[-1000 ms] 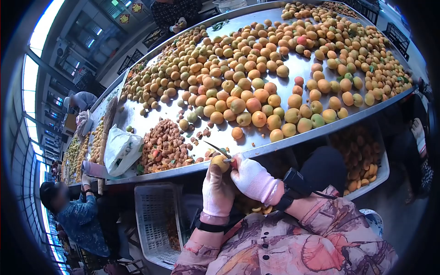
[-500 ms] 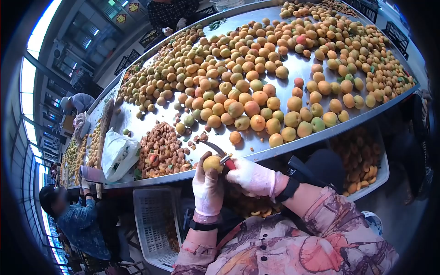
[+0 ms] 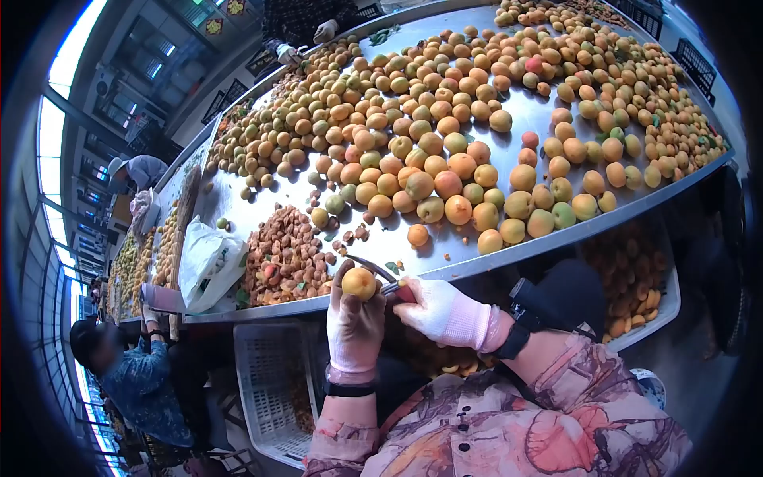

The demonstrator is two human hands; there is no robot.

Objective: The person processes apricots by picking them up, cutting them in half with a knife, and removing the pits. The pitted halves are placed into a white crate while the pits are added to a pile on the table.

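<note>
A shiny steel table [image 3: 258, 211] carries loose orange-yellow apricots [image 3: 447, 184], a heap of brown pits [image 3: 282, 258] and a crumpled white plastic bag [image 3: 208, 262]. A white slatted plastic crate [image 3: 274, 374] stands beneath its edge.

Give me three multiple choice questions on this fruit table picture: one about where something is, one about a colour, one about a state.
1. The pile of pits on the metal table lies:
A. beside the white plastic bag
B. at the table's far edge
C. under the knife

2. The handle of the knife in the right hand is:
A. blue
B. red
C. green

3. The left hand is:
A. open and empty
B. flat on the table
C. closed around an apricot

Answers:
1 A, the pits lie just right of the bag.
2 B, red shows at the glove's fingers.
3 C, the gloved fingers wrap the fruit.
</note>
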